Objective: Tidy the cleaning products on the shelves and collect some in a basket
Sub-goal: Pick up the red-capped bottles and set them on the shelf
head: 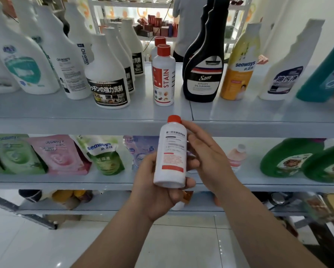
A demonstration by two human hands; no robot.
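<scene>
I hold a small white stain-remover bottle [171, 153] with a red cap upright in front of the shelves, its back label facing me. My left hand [154, 188] grips its lower half, thumb under the base. My right hand [205, 151] lies against the bottle's right side with fingers nearly straight, fingertips near the cap. Two matching red-capped bottles [164, 76] stand in a row on the upper shelf [162, 120] just above. No basket is in view.
The upper shelf carries white spray-refill bottles [108, 74], two black Sam bottles [203, 70], a yellow seaways bottle [237, 70] and more to the right. The middle shelf [65, 182] holds refill pouches [63, 153] and green jugs [286, 159]. A person [187, 26] stands behind the shelving.
</scene>
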